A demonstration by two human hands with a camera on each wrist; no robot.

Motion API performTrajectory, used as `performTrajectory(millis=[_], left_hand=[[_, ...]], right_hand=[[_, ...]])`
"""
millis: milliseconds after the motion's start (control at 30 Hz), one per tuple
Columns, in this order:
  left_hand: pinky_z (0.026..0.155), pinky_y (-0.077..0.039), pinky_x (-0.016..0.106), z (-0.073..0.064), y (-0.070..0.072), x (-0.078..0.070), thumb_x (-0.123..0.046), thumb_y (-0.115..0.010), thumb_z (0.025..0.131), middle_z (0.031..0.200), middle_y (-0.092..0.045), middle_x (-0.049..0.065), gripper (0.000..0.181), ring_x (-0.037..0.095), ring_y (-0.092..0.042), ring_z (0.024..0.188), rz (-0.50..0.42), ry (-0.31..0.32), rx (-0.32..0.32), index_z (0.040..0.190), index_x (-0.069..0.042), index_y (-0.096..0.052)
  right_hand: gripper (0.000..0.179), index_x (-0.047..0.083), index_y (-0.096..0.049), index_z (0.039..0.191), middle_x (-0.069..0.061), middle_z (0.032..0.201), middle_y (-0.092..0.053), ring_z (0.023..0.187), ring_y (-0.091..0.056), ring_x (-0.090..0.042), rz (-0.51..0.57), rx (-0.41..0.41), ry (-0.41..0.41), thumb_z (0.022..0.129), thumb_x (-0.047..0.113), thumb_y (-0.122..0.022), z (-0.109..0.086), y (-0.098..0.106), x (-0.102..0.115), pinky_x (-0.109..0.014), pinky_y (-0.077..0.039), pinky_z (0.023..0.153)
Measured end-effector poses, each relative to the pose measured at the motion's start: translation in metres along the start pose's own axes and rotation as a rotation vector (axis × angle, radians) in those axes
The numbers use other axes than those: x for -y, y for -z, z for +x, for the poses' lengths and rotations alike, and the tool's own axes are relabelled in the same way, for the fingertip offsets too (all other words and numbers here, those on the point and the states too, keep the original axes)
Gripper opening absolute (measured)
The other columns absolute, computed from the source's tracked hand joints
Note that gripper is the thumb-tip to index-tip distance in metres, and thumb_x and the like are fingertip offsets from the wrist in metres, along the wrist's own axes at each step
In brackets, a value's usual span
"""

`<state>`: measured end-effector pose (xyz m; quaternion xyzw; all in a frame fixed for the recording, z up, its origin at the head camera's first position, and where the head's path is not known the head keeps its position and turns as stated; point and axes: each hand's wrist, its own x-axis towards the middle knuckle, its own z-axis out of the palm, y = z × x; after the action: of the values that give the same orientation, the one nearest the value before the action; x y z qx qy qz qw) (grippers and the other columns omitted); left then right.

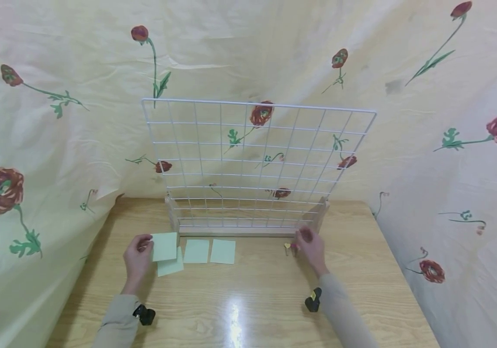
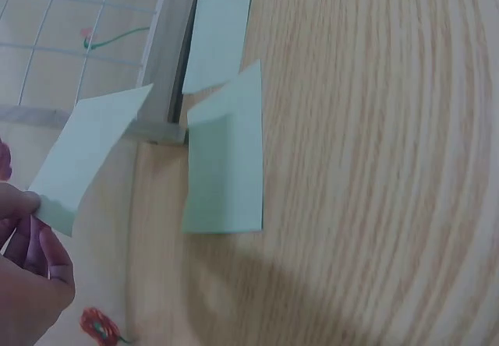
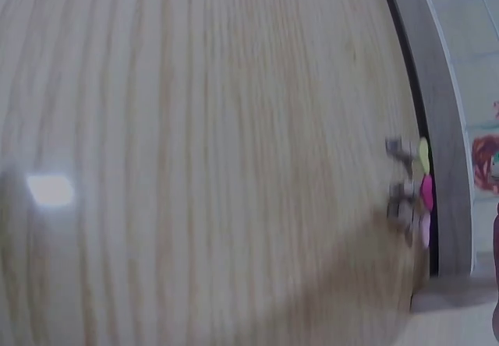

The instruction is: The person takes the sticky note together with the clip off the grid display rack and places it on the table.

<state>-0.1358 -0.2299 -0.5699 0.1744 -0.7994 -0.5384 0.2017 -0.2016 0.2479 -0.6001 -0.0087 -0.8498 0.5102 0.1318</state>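
Note:
My left hand (image 1: 137, 256) pinches a pale green square sheet of paper (image 1: 164, 247) by its left edge, thumb on top, raised over the table. Partly beneath it in the head view lies another green sheet (image 2: 226, 159), flat on the wood. Two more, a middle sheet (image 1: 196, 251) and a right sheet (image 1: 223, 252), lie side by side to its right. My right hand (image 1: 312, 249) is at the grid's right foot with its fingers bent; I cannot tell whether they hold anything. Close to it lie small clips with a yellow top (image 3: 424, 156), a magenta top (image 3: 426, 192) and a pink top (image 3: 425, 229).
A white wire grid (image 1: 248, 159) stands upright in a pale wooden base (image 1: 239, 231) toward the table's back. The wooden table (image 1: 252, 299) extends in front of it. Floral cloth (image 1: 57, 145) hangs behind and along both sides.

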Motion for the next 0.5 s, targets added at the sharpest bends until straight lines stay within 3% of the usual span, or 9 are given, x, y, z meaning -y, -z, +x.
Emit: performTrajectory(millis=[133, 300, 500], left_hand=[[0.071, -0.043, 0.004, -0.001, 0.007, 0.007, 0.008, -0.059, 0.089, 0.101, -0.065, 0.024, 0.016, 0.005, -0.056, 0.083, -0.016, -0.012, -0.019, 0.105, 0.008, -0.062], [0.071, -0.043, 0.002, -0.003, 0.017, 0.013, 0.010, -0.059, 0.089, 0.101, -0.064, 0.026, 0.016, -0.004, -0.052, 0.081, -0.020, -0.020, -0.042, 0.104, 0.010, -0.062], [0.065, -0.043, 0.003, -0.005, 0.032, 0.023, 0.006, -0.057, 0.091, 0.102, -0.064, 0.025, 0.014, -0.006, -0.051, 0.079, 0.029, 0.031, -0.079, 0.104, 0.007, -0.062]], right_hand=[[0.019, -0.005, -0.062, 0.105, -0.020, 0.100, -0.066, 0.091, -0.061, -0.030, -0.020, -0.004, -0.011, 0.091, 0.006, -0.066, -0.003, 0.010, -0.006, -0.021, -0.050, 0.078], [0.020, -0.004, -0.062, 0.107, -0.020, 0.101, -0.066, 0.094, -0.061, -0.029, -0.050, 0.029, -0.063, 0.092, 0.008, -0.065, -0.008, 0.022, -0.010, -0.031, -0.051, 0.083], [0.024, -0.006, -0.062, 0.111, -0.020, 0.100, -0.066, 0.091, -0.062, -0.029, -0.101, 0.048, -0.052, 0.093, 0.011, -0.064, -0.014, 0.029, -0.015, -0.034, -0.053, 0.081]])
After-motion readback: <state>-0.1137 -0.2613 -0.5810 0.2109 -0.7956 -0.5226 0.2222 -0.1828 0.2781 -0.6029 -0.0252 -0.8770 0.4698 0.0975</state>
